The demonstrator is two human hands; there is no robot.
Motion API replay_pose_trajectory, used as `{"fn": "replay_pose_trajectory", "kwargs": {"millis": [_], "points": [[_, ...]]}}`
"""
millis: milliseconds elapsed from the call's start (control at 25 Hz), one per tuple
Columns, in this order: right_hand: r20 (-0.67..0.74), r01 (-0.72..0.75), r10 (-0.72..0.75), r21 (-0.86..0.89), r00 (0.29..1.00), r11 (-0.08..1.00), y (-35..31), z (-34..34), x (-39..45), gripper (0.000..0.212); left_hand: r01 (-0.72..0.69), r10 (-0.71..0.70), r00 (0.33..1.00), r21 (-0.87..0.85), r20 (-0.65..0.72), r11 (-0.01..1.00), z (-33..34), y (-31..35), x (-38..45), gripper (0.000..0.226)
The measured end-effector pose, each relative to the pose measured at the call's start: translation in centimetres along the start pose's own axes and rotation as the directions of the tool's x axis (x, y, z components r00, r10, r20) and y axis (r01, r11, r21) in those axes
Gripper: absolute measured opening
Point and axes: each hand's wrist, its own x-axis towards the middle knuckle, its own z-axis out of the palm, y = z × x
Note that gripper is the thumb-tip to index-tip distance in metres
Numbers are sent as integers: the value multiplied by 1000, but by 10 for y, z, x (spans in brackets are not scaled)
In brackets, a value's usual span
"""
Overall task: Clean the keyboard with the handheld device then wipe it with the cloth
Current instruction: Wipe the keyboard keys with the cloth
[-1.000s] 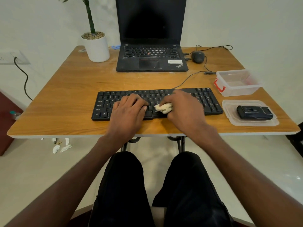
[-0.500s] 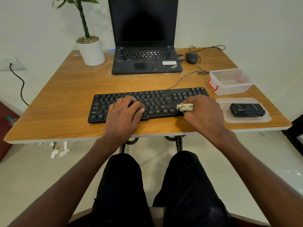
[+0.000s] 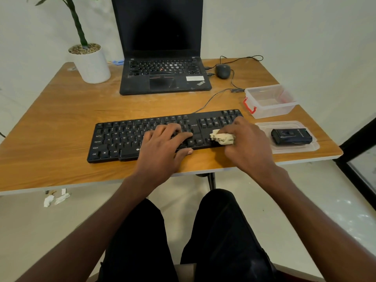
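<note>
Since a second ago my right hand (image 3: 247, 143) is sliding the cloth (image 3: 222, 138) rightward, from mid-keyboard to the right end, by the arrow keys. I'm pinching the crumpled cloth tight in curled fingers, pressing it on the keyboard (image 3: 130, 137). My left hand (image 3: 162, 145) is lying flat with straight fingers, steadying the keys at centre. The handheld device (image 3: 291, 136) is sitting on the lid (image 3: 313, 147) just right of it, so I'm judging that stage done; wiping is nearing its end, numpad remaining.

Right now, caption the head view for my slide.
Left hand steadies the keyboard while right hand wipes it with the cloth.
</note>
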Motion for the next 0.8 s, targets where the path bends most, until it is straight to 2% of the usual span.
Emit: {"fn": "replay_pose_trajectory", "kwargs": {"millis": [40,160,240,320,440,520,600,720,800], "points": [[-18,22,-22,4,1000,1000,0,1,-1,45,-9,9,1000,1,-8,1000,1,-1,0,46],[63,194,-200,87,978,977,-3,6,-8,40,-18,18,1000,-2,-15,1000,1,-2,-1,46],[-8,124,-124,96,992,988,5,4,-2,28,-20,19,1000,-8,-8,1000,1,-4,0,46],[-96,33,-29,41,995,999,9,5,7,33,-23,23,1000,-7,1,1000,1,-3,1,46],[-6,84,-85,-40,996,996,-6,14,11,40,-9,9,1000,-4,4,1000,1,-1,1,47],[57,197,-196,-16,979,980,-15,15,6,36,6,-6,1000,7,8,1000,0,0,1,46],[73,244,-247,43,966,969,-13,8,0,33,13,-13,1000,4,18,1000,0,0,1,46],[-31,119,-117,64,993,991,0,3,-5,17,1,-1,1000,-6,11,1000,1,-1,1,45],[-130,-9,10,8,991,1000,4,3,-5,17,-1,2,1000,-14,10,1000,1,-1,1,45]]}}
